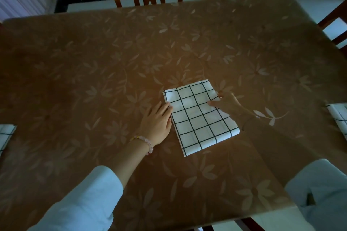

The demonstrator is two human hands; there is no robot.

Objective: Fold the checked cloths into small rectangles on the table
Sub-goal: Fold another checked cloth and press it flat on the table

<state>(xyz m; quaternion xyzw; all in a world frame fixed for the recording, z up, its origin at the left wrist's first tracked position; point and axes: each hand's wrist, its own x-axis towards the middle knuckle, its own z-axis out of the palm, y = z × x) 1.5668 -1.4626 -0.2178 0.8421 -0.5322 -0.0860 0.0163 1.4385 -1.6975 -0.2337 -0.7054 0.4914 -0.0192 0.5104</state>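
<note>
Your sleeves fill the 6 o'clock edge, one at each corner, and both forearms reach out over the worktop to the cloth. It lies a little toward 4 o'clock of the worktop's middle. It is already a tidy rectangle, its long side running from 11 to 5 o'clock.

Your left hand lies flat at the cloth's 9 o'clock edge, fingers straight, tips just touching the hem; it grips nothing. Your right hand sits in shadow at the 3 o'clock edge. The thumb rests on top and the fingers look curled at the hem, so I read it as pinching the cloth, though the light is poor.

I judge this cloth nearly done, with one more fold or a squaring-up to go. To do it well:
- Slide the left hand onto the middle to act as the crease line.
- Take every layer in the right hand's pinch.
- Carry that edge across to 9 o'clock.
- Match the black grid lines before you let go.
- Smooth outward from the fold, since the glossy cover may let the layers slip.

Two more checked cloths wait, the left cloth at the 9 o'clock rim and the right cloth at 3 o'clock. Both are cut off by the frame, so I cannot tell how far they are folded.
</note>
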